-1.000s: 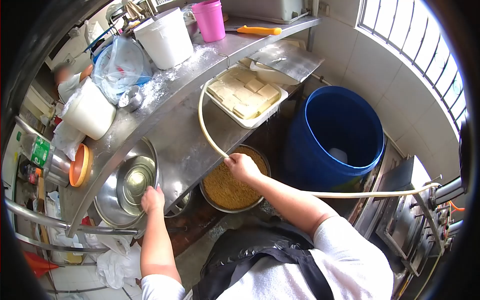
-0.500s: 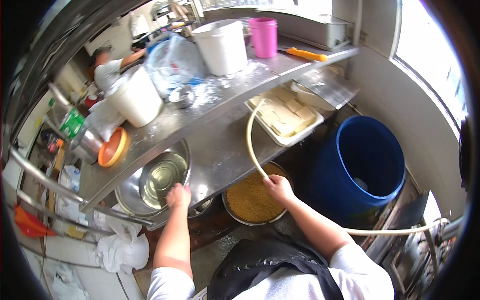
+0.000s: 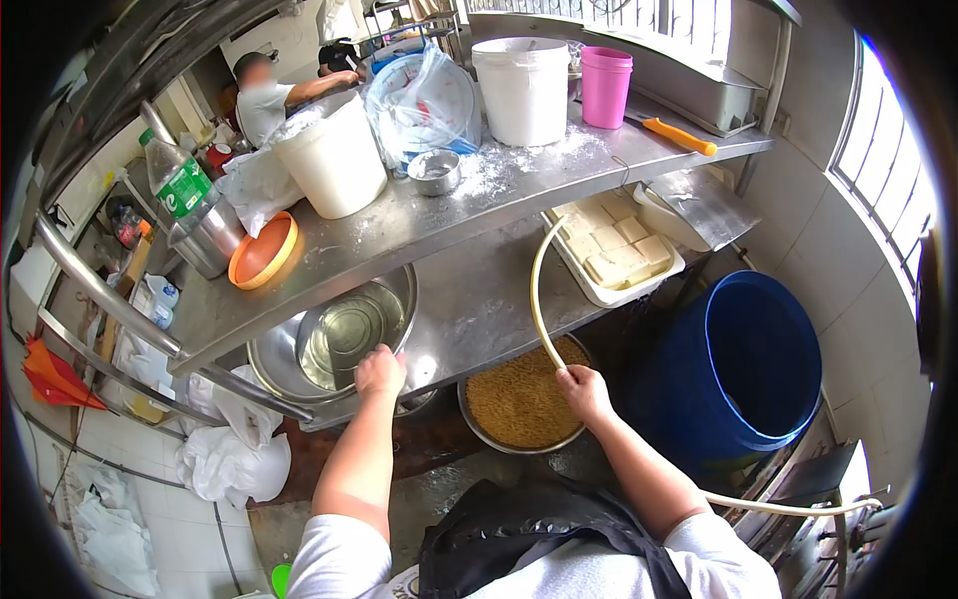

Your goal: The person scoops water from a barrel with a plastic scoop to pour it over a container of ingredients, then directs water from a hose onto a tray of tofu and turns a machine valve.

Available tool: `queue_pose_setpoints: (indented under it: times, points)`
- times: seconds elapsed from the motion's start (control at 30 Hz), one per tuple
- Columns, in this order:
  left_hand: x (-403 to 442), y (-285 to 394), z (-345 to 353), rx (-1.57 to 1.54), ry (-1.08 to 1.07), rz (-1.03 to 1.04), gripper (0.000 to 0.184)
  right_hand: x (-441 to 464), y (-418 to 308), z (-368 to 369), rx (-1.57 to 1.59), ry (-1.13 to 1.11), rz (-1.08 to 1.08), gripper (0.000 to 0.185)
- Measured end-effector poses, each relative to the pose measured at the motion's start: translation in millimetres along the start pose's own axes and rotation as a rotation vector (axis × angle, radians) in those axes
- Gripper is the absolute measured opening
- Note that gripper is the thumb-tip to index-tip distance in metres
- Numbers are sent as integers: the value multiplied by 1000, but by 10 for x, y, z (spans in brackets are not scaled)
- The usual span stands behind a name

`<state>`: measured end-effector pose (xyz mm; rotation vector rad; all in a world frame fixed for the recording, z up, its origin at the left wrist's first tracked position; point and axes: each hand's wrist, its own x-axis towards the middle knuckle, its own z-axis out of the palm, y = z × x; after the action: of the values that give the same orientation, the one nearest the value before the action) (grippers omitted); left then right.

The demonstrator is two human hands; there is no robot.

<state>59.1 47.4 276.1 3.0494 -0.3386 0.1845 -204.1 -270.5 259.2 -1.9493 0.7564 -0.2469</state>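
My left hand (image 3: 381, 371) is closed on the near rim of a wide metal basin (image 3: 407, 317), which holds clear yellowish liquid and sits on the lower shelf. My right hand (image 3: 584, 391) is wrapped round a pale hose (image 3: 539, 299). From my fist the hose arches up to a white tray (image 3: 611, 299) of pale, tofu-like blocks (image 3: 629, 262), where its far end rests. Below the hose, a round pan (image 3: 477, 431) on the floor is filled with yellow-brown crumbly stuff (image 3: 519, 404).
A blue barrel (image 3: 689, 384) stands at my right. On the upper shelf (image 3: 519, 195) are white buckets (image 3: 334, 160), a pink cup (image 3: 605, 90), an orange-handled knife (image 3: 681, 136) and a small metal bowl (image 3: 434, 175). White bags (image 3: 235, 464) lie left. Another person (image 3: 264, 110) works beyond.
The camera view has shifted, so the shelves and their things sit farther right in the picture. Both hands keep their holds, and the hose end stays at the tray.
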Motion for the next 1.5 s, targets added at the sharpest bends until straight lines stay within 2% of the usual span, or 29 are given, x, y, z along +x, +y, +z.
queue_pose_setpoints:
  times: [0.27, 0.33, 0.67, 0.87, 0.97, 1.07, 1.1, 1.17, 1.23, 1.3, 1.37, 1.4, 1.43, 1.5]
  points:
    - [-20, 10, 33, 14, 9, 2, 43, 50, 92, -44, -17, 25, 4, 38]
    - [-24, 12, 16, 28, 15, 7, 44, 39, 136, -5, -8, 42, -50, 37]
    - [-12, 4, 38, 35, 9, 6, 43, -105, 291, 97, -13, 17, -38, 38]
    - [-21, -2, 1, -2, -14, 9, 43, -188, 135, 19, -4, -11, 17, 36]
    - [-31, 2, 15, 5, 3, 11, 43, -300, 115, 72, -65, -11, -149, 35]
    - [-33, 38, -79, -43, -30, -9, 53, -546, -158, -44, -63, -308, -161, 37]
    - [-48, 71, -173, -60, -76, -20, 56, -639, -281, -136, -77, -341, -161, 37]
    - [-45, 80, -297, -76, -168, -40, 68, -794, -522, -324, -241, -566, -262, 37]
    - [20, 30, -346, -78, -242, -53, 74, -885, -550, -469, -293, -653, -300, 37]
    - [131, -22, -340, -86, -307, -45, 82, -998, -585, -615, -219, -733, -305, 38]
    - [311, -202, -155, -228, -408, -27, 92, -1036, -520, -680, -225, -758, -278, 40]
    - [436, -328, 33, -402, -434, -80, 93, -1050, -541, -722, -212, -826, -265, 41]
    - [447, -367, 97, -642, -358, -158, 89, -1062, -585, -768, -198, -891, -253, 42]
    - [505, -485, 84, -911, -432, -297, 76, -1083, -706, -788, -230, -931, -239, 43]
